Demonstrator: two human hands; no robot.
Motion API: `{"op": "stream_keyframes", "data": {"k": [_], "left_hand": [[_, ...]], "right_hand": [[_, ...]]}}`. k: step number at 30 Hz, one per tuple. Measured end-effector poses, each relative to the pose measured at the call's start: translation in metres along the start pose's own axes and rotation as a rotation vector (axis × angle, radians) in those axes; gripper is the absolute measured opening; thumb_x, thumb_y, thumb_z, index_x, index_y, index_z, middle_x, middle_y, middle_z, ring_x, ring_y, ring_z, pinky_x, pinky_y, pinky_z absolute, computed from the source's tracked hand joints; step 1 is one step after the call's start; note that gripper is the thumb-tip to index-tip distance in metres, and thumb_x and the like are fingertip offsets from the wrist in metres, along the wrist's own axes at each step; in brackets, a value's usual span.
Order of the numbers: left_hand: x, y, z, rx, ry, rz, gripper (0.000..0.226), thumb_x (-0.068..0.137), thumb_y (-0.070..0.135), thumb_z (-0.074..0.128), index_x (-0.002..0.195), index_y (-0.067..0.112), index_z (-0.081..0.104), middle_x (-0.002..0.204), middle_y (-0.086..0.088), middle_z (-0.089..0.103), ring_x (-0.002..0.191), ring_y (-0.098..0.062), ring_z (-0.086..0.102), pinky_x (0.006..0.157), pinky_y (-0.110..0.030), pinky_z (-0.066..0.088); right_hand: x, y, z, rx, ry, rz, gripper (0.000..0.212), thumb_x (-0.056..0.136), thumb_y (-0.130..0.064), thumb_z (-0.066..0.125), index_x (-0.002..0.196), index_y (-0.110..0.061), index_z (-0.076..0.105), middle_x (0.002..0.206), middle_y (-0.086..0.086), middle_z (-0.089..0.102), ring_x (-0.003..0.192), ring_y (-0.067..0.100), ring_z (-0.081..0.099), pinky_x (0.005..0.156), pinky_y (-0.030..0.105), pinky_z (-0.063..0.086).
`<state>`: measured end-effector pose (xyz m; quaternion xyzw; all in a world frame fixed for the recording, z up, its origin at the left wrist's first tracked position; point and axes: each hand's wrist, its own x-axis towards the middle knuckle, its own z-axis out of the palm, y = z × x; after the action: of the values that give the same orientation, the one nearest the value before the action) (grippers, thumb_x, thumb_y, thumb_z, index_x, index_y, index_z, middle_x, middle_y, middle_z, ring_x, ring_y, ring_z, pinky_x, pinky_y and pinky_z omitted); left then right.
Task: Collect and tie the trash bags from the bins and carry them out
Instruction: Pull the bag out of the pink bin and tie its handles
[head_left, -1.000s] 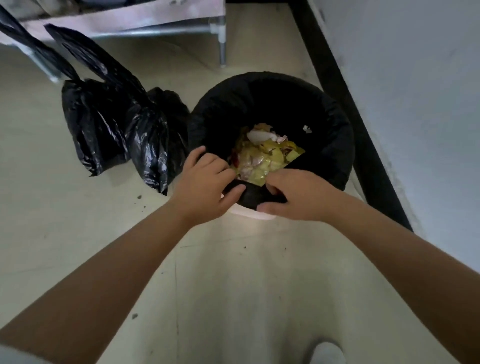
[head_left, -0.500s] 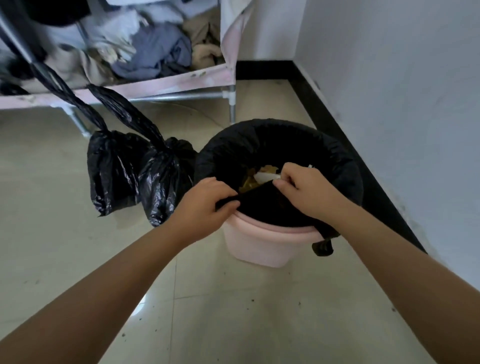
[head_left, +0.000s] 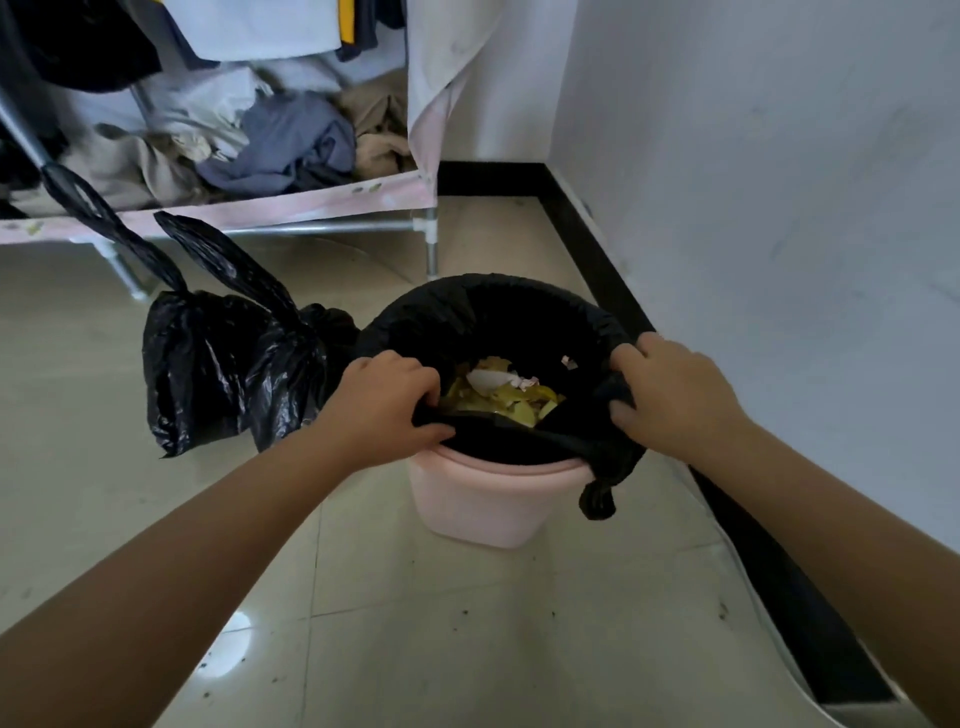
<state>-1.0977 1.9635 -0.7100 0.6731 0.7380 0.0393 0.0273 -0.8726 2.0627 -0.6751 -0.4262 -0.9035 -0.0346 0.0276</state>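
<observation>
Thin black plastic film, crinkled and faintly glossy, is seen in the bin liner (head_left: 498, 312), gripped at its near edge by the left hand (head_left: 387, 408) and the right hand (head_left: 675, 397). Below the grip, smooth matt pink plastic forms the bin (head_left: 483, 499). Left of the grip, shinier wrinkled plastic is shown by two tied trash bags (head_left: 223, 364). Glossy, reflective tiles make up the floor (head_left: 467, 639). Bright metal tubing (head_left: 332, 226) carries soft crumpled cloth (head_left: 291, 140).

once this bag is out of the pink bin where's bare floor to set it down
Bare tile lies in front of the pink bin, between the forearms. More bare floor lies left of the tied black bags. Crowded: the bags press against the bin's left; the wall closes in on the right.
</observation>
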Motion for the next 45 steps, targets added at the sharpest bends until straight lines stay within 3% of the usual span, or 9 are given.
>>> {"op": "stream_keyframes", "data": {"k": [9, 15, 19, 24, 28, 32, 39, 43, 45], "left_hand": [[0.007, 0.006, -0.017, 0.085, 0.111, -0.270, 0.027, 0.087, 0.023, 0.051, 0.108, 0.006, 0.049, 0.108, -0.015, 0.051, 0.095, -0.033, 0.053, 0.066, -0.033, 0.038], [0.003, -0.013, -0.020, -0.145, 0.059, -0.460, 0.016, 0.088, 0.017, 0.051, 0.084, 0.003, 0.056, 0.064, -0.007, 0.049, 0.075, -0.026, 0.049, 0.064, -0.030, 0.035], [0.006, -0.003, -0.022, -0.279, 0.124, -0.356, 0.026, 0.089, 0.005, 0.046, 0.105, 0.001, 0.066, 0.100, -0.018, 0.067, 0.098, -0.033, 0.059, 0.082, -0.034, 0.044], [0.018, 0.011, -0.022, -0.191, 0.074, -0.075, 0.030, 0.090, 0.006, 0.045, 0.111, 0.004, 0.066, 0.113, -0.014, 0.062, 0.109, -0.031, 0.054, 0.096, -0.034, 0.039], [0.025, 0.016, -0.027, -0.208, -0.077, 0.050, 0.032, 0.092, 0.009, 0.045, 0.118, 0.009, 0.063, 0.122, -0.008, 0.060, 0.114, -0.022, 0.052, 0.099, -0.024, 0.033], [0.023, 0.001, -0.027, -0.212, -0.018, -0.044, 0.039, 0.087, 0.009, 0.050, 0.126, 0.016, 0.055, 0.126, -0.006, 0.050, 0.118, -0.021, 0.047, 0.095, -0.028, 0.039], [0.011, -0.052, -0.012, -0.249, -0.118, -0.441, 0.039, 0.089, 0.015, 0.048, 0.127, 0.008, 0.044, 0.123, -0.014, 0.052, 0.112, -0.029, 0.052, 0.085, -0.031, 0.044], [0.014, -0.070, 0.003, -0.973, -0.201, -0.819, 0.019, 0.095, 0.008, 0.035, 0.083, 0.007, 0.049, 0.079, -0.012, 0.051, 0.069, -0.026, 0.052, 0.061, -0.028, 0.045], [0.015, -0.070, 0.007, -1.375, -0.238, -0.992, 0.029, 0.098, 0.015, 0.031, 0.073, 0.006, 0.044, 0.072, -0.013, 0.050, 0.069, -0.026, 0.049, 0.072, -0.033, 0.044]], "right_hand": [[-0.046, -0.005, 0.040, 0.083, -0.438, 0.169, 0.050, 0.078, -0.062, 0.053, 0.060, -0.021, 0.031, 0.059, -0.007, 0.035, 0.051, 0.005, 0.033, 0.044, 0.019, 0.026], [-0.044, -0.015, 0.078, 0.522, -0.460, 0.390, 0.034, 0.093, -0.040, 0.044, 0.108, -0.014, 0.058, 0.081, 0.010, 0.059, 0.050, 0.014, 0.045, 0.054, 0.025, 0.040], [-0.042, 0.000, 0.068, 0.573, -0.607, 0.481, 0.025, 0.096, -0.021, 0.040, 0.101, -0.005, 0.058, 0.059, 0.004, 0.054, 0.045, 0.012, 0.053, 0.048, 0.020, 0.044], [-0.012, 0.034, 0.010, 0.628, 0.043, 0.605, 0.032, 0.089, -0.002, 0.040, 0.114, 0.005, 0.058, 0.121, 0.021, 0.061, 0.112, 0.033, 0.056, 0.092, 0.032, 0.043], [0.027, 0.008, -0.041, 0.870, 0.379, 0.447, 0.035, 0.089, -0.005, 0.043, 0.122, -0.006, 0.058, 0.125, 0.012, 0.061, 0.112, 0.022, 0.054, 0.092, 0.021, 0.037], [0.056, -0.029, -0.051, 0.818, 0.367, 0.224, 0.028, 0.088, -0.012, 0.053, 0.114, -0.007, 0.063, 0.112, 0.011, 0.066, 0.091, 0.010, 0.052, 0.067, 0.003, 0.037], [0.085, -0.057, -0.048, 0.733, 0.279, 0.158, 0.025, 0.089, -0.010, 0.052, 0.110, -0.005, 0.064, 0.106, 0.011, 0.066, 0.089, 0.014, 0.053, 0.077, 0.016, 0.039], [0.089, -0.058, -0.044, 0.679, 0.244, 0.146, 0.021, 0.088, -0.008, 0.052, 0.104, -0.003, 0.066, 0.089, 0.002, 0.058, 0.083, 0.012, 0.050, 0.054, 0.011, 0.035], [0.092, -0.063, -0.038, 0.666, 0.176, 0.162, 0.022, 0.089, -0.007, 0.051, 0.104, -0.002, 0.066, 0.090, 0.004, 0.059, 0.084, 0.015, 0.052, 0.059, 0.013, 0.031]]}}
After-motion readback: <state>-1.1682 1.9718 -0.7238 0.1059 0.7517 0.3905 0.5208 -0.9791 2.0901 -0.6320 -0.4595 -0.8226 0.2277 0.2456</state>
